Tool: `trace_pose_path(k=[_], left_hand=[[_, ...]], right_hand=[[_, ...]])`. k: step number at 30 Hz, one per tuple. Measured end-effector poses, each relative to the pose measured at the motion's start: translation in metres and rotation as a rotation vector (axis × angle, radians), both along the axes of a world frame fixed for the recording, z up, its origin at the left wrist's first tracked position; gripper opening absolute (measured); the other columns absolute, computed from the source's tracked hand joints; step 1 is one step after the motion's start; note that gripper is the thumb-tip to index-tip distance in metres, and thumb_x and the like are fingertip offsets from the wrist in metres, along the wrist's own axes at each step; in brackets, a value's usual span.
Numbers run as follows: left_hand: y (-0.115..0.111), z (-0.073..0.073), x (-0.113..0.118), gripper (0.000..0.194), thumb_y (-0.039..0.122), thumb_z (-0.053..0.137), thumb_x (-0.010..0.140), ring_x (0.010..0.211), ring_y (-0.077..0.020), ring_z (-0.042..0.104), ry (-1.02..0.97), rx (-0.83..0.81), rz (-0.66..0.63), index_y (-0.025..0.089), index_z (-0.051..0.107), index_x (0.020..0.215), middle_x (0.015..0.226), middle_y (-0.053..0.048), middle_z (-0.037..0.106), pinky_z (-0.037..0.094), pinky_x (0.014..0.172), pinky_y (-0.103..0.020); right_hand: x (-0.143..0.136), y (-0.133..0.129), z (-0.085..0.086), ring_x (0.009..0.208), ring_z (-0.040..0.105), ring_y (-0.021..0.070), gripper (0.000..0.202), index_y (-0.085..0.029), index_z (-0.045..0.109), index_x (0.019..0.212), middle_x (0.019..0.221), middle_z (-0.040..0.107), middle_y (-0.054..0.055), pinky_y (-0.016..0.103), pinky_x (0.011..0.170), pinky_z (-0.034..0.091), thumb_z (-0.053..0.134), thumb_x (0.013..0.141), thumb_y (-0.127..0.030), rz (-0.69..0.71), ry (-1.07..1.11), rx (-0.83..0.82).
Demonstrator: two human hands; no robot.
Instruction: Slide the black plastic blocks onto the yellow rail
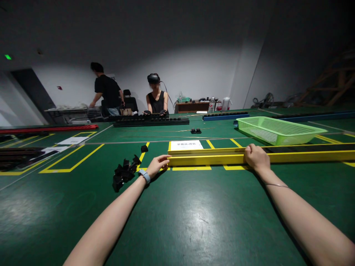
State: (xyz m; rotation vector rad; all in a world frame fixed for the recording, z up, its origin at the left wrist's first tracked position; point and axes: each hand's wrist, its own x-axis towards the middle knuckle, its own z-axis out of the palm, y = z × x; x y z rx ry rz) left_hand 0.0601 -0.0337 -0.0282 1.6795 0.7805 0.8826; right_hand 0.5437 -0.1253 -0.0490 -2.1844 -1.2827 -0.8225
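Note:
A long yellow rail (205, 160) with a dark channel along its top lies across the green table in front of me. My right hand (257, 158) is closed around its front edge, right of the middle. At the rail's left end, my left hand (158, 166) has its fingers bent together with the tips touching the end. Whatever sits between those fingers is hidden. A loose heap of black plastic blocks (124, 173) lies left of my left hand, and one separate black block (144, 148) rests just beyond it. Behind the rail is a white printed sheet (186, 145).
A light green basket (277, 131) stands behind the rail at right. Two small black blocks (195, 131) lie farther back. Black rails (151, 122), a blue rail (226, 116) and a red rail (50, 128) line the table. One person (156, 99) sits opposite; another (108, 92) stands left.

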Motion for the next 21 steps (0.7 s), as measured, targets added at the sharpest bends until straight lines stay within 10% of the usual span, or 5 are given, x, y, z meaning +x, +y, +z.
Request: trace_pose_path(k=[21], left_hand=[[0.003, -0.003, 0.0, 0.044, 0.034, 0.062, 0.073, 0.059, -0.0095, 0.051, 0.009, 0.001, 0.007, 0.012, 0.063, 0.112, 0.07, -0.002, 0.06, 0.041, 0.058, -0.022]], right_hand=[[0.012, -0.007, -0.001, 0.065, 0.044, 0.0161, 0.036, -0.016, 0.061, 0.09, 0.078, 0.057, 0.009, 0.029, 0.056, 0.021, 0.03, 0.091, -0.035, -0.012, 0.018, -0.019]])
